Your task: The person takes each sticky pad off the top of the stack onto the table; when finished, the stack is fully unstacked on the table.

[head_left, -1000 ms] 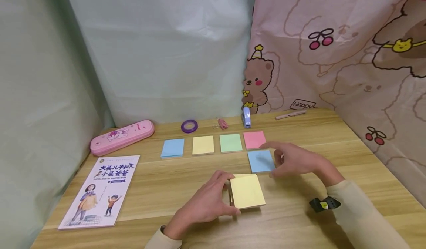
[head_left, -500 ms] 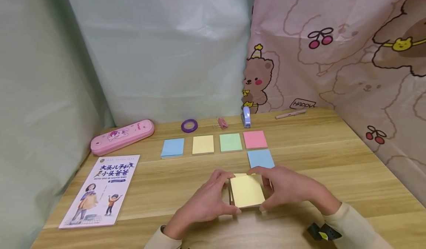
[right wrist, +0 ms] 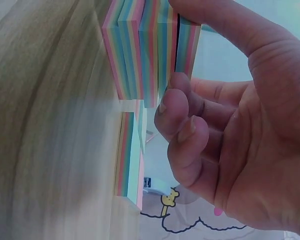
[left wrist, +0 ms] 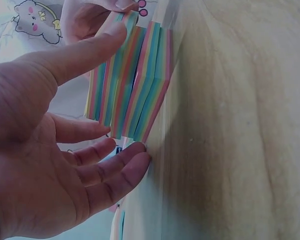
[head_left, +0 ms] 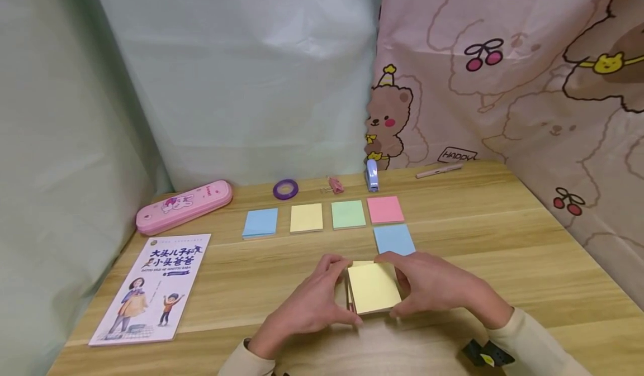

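Observation:
A stack of several sticky note pads (head_left: pixel 374 288), yellow on top, stands near the front of the table; its striped, uneven sides show in both wrist views. My left hand (head_left: pixel 311 302) holds its left side, thumb on the near edge, index finger on the far edge. On the right, my right hand (head_left: pixel 434 284) grips the upper part the same way; in the right wrist view its other fingers (right wrist: pixel 186 132) curl beside the stack. Just behind lies a blue sticky note pad (head_left: pixel 393 238), partly covered by the right hand.
Behind sit pads in blue (head_left: pixel 260 222), yellow (head_left: pixel 306 218), green (head_left: pixel 348 214) and pink (head_left: pixel 385 209). Farther back are purple tape (head_left: pixel 285 189), a pink binder clip (head_left: pixel 335 184), a stapler (head_left: pixel 372 176) and a pen (head_left: pixel 439 171). A pencil case (head_left: pixel 184 207) and a book (head_left: pixel 151 289) lie left.
My right hand has moved from beside the front blue pad, nearer to me and left, onto the stack's right side. My left hand has kept its hold on the stack.

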Demonstrator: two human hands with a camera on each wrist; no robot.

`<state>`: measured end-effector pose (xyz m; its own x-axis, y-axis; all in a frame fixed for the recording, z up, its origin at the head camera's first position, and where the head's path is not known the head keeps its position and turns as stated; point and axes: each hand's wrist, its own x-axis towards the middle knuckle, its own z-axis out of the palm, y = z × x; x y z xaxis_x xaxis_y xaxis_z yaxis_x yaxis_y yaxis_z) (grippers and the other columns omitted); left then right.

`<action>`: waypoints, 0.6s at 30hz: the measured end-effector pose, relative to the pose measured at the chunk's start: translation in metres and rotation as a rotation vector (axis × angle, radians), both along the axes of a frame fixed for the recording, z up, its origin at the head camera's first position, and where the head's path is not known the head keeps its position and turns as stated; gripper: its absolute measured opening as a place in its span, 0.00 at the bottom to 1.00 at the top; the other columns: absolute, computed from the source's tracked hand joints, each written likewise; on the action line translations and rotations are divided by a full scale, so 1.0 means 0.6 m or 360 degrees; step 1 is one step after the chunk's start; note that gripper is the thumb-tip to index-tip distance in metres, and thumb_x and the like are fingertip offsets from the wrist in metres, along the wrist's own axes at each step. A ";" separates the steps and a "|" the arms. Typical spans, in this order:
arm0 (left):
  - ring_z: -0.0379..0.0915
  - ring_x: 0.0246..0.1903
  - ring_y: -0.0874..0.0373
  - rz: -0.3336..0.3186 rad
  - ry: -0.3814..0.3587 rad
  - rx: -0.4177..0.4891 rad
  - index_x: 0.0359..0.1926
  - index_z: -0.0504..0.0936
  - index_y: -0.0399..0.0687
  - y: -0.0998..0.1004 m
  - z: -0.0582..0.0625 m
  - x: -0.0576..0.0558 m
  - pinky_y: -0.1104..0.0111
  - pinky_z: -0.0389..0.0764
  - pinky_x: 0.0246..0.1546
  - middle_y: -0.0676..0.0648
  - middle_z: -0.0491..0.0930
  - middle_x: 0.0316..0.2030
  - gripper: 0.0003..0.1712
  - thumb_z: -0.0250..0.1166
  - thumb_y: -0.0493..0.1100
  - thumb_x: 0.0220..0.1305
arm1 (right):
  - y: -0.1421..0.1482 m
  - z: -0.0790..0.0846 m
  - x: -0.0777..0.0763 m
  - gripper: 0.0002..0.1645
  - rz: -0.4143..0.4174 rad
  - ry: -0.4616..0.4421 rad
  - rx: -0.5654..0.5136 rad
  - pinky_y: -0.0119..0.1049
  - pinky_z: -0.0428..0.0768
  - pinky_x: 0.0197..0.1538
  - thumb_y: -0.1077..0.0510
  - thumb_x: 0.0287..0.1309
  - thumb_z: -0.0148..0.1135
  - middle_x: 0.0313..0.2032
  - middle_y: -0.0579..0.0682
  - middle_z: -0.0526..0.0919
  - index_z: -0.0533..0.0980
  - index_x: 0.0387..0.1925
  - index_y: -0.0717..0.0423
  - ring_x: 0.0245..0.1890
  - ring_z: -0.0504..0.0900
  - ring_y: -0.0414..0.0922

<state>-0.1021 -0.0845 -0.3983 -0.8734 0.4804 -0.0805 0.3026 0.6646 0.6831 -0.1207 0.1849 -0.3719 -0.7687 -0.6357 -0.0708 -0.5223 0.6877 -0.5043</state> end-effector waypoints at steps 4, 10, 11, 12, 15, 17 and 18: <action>0.77 0.60 0.49 -0.0020 0.0030 -0.0012 0.76 0.68 0.43 0.001 0.000 0.000 0.48 0.80 0.61 0.45 0.65 0.73 0.60 0.88 0.55 0.45 | 0.002 0.003 0.000 0.49 -0.0001 -0.0002 -0.0012 0.30 0.70 0.28 0.45 0.43 0.84 0.24 0.35 0.73 0.72 0.68 0.42 0.24 0.69 0.31; 0.73 0.67 0.44 -0.0032 0.0015 -0.0014 0.76 0.68 0.42 0.001 0.001 -0.001 0.45 0.76 0.67 0.45 0.64 0.75 0.60 0.88 0.54 0.45 | 0.012 0.017 -0.007 0.47 -0.0008 -0.0060 -0.0093 0.29 0.70 0.27 0.44 0.44 0.85 0.24 0.36 0.73 0.74 0.66 0.44 0.24 0.69 0.32; 0.73 0.68 0.44 -0.0030 0.0012 -0.0012 0.76 0.68 0.42 0.001 0.000 -0.001 0.45 0.75 0.68 0.45 0.65 0.75 0.60 0.88 0.53 0.45 | 0.014 0.019 -0.011 0.47 -0.0004 -0.0070 -0.0116 0.29 0.70 0.28 0.44 0.44 0.85 0.24 0.37 0.72 0.74 0.66 0.44 0.24 0.69 0.32; 0.72 0.69 0.44 -0.0029 0.0010 -0.0013 0.76 0.68 0.42 0.001 0.000 -0.001 0.45 0.75 0.68 0.45 0.65 0.75 0.60 0.87 0.53 0.46 | 0.016 0.021 -0.014 0.46 -0.0001 -0.0073 -0.0134 0.29 0.70 0.28 0.45 0.45 0.85 0.24 0.37 0.72 0.74 0.66 0.45 0.24 0.69 0.32; 0.74 0.67 0.46 -0.0024 0.0011 -0.0019 0.76 0.69 0.44 0.001 0.000 -0.003 0.46 0.76 0.68 0.46 0.66 0.74 0.58 0.87 0.52 0.46 | 0.022 0.024 -0.029 0.45 0.0001 -0.0085 -0.0200 0.29 0.71 0.28 0.47 0.46 0.85 0.23 0.38 0.72 0.74 0.66 0.45 0.24 0.69 0.33; 0.74 0.66 0.48 -0.0025 0.0019 -0.0021 0.75 0.70 0.45 0.002 0.000 -0.003 0.47 0.77 0.67 0.47 0.66 0.73 0.57 0.87 0.52 0.47 | 0.025 0.023 -0.043 0.45 -0.0011 -0.0069 -0.0227 0.29 0.72 0.29 0.49 0.46 0.85 0.23 0.38 0.72 0.74 0.66 0.46 0.25 0.70 0.33; 0.75 0.65 0.49 -0.0026 0.0020 -0.0021 0.75 0.70 0.46 0.002 -0.001 -0.003 0.47 0.77 0.66 0.47 0.67 0.73 0.56 0.87 0.52 0.47 | 0.026 0.023 -0.050 0.46 -0.0024 -0.0062 -0.0235 0.29 0.71 0.29 0.50 0.47 0.85 0.23 0.38 0.72 0.74 0.67 0.46 0.25 0.70 0.34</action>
<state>-0.1040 -0.0835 -0.3987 -0.8663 0.4937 -0.0762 0.3219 0.6683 0.6706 -0.1506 0.2006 -0.3584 -0.7766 -0.6300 -0.0075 -0.4905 0.6120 -0.6203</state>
